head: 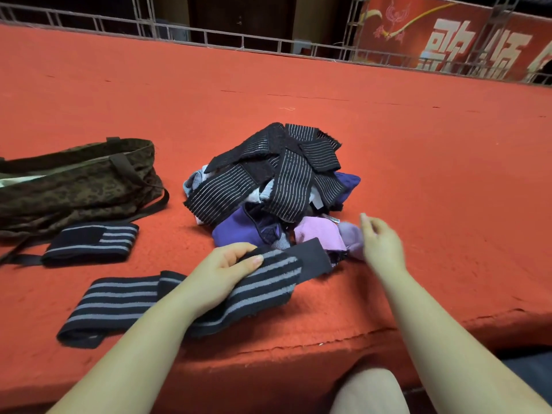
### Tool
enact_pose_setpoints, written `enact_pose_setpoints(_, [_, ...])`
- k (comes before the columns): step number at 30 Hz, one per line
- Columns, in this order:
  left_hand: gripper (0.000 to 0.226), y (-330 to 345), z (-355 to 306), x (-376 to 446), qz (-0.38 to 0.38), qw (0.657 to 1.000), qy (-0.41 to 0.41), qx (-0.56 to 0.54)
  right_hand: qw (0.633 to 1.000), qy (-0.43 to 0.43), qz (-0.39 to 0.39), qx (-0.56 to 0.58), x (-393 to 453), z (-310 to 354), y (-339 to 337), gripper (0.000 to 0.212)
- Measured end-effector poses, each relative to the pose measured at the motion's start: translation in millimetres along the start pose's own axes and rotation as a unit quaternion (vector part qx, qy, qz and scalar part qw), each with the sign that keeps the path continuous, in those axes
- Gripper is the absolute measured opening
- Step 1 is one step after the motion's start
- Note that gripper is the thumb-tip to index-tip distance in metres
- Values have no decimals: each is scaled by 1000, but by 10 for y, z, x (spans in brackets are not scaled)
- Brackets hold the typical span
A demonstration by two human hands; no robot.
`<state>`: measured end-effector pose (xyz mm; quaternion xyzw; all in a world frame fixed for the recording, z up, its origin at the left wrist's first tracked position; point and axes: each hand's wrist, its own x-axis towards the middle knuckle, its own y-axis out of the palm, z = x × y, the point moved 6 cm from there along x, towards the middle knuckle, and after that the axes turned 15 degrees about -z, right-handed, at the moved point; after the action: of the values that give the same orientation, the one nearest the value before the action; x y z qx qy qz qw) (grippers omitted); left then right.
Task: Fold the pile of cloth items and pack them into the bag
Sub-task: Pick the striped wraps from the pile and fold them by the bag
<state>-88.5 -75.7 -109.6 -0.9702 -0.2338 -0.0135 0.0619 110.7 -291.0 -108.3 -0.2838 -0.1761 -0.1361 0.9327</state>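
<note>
At far left, a camouflage-patterned bag lies on its side on a red carpeted platform, its mouth facing left and partly out of view, likely kept close so folded pieces can go straight in. Just in front of it rests a folded striped band, black with grey stripes, apparently finished and waiting beside the bag.

Nearer the viewer, a long striped band stretches flat across the carpet. The left hand lies over its middle, fingers curled around the band's far edge and thumb extended on top, seemingly holding it steady for the next fold. Its plain black end points toward the pile.

Beyond it, at centre, sits the unfolded pile of cloth items: black pinstriped elastic wraps heaped over purple, pink and white pieces.

To the right, the right hand hovers beside the pink cloth, slightly blurred, fingers loosely bent and holding nothing, probably about to help with the fold.

The carpet drops over a worn front edge near the person's knee. Behind the platform runs a metal truss railing, with a red banner bearing large pale characters at upper right; the room beyond is dim.
</note>
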Motion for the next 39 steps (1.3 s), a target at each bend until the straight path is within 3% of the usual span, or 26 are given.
enact_pose_setpoints(5, [18,-78,125,-31,-55,997,-37,-42,980,40,56,186,-804,278,-12,30])
enact_pose_setpoints(7, [18,-98,155,-60,-60,995,-51,-61,941,129,162,268,-1204,348,82,37])
enact_pose_setpoints(9, [16,-75,140,-78,-57,996,-40,-55,892,218,240,317,-1480,415,170,31])
enact_pose_setpoints(11, [17,-108,100,-79,-114,987,57,95,875,257,217,347,-1520,452,170,16])
enact_pose_setpoints(13, [32,-137,-60,-162,-226,911,195,284,876,270,161,365,-1469,484,132,16])
enact_pose_setpoints(14, [40,-103,-150,-229,-260,888,240,295,885,252,139,367,-1450,523,108,17])
enact_pose_setpoints(15, [46,-43,-176,-277,-261,889,255,276,898,221,122,360,-1443,577,89,17])
enact_pose_setpoints(16, [50,28,-193,-305,-234,915,231,234,916,175,110,344,-1453,652,69,18])
enact_pose_setpoints(18, [58,171,-140,-329,-169,978,93,77,934,85,129,323,-1551,797,108,16])
enact_pose_setpoints(19, [60,202,-67,-329,-156,988,18,-2,931,49,163,323,-1639,881,152,15])
enact_pose_setpoints(22, [58,33,139,-284,-239,961,-80,-115,925,-69,223,299,-1855,1028,233,24])
enact_pose_setpoints(25, [46,-169,211,-295,-290,933,-119,-180,928,-82,168,323,-1810,1017,179,22])
enact_pose_setpoints(27, [42,-189,169,-308,-266,935,-115,-206,927,-71,164,331,-1734,1018,193,40])
enact_pose_setpoints(30, [33,-197,26,-341,-237,947,-86,-198,884,-18,314,346,-1682,1116,366,58])
enact_pose_setpoints(32, [33,-368,-56,-345,-295,937,-65,-175,848,13,397,351,-1654,1172,424,57])
enact_pose_setpoints(35, [29,-738,-159,-327,-380,912,-41,-151,789,46,522,321,-1696,1207,414,31])
enact_pose_setpoints(39, [30,-1087,-181,-363,-438,884,-48,-158,743,-3,618,254,-1658,1225,310,17])
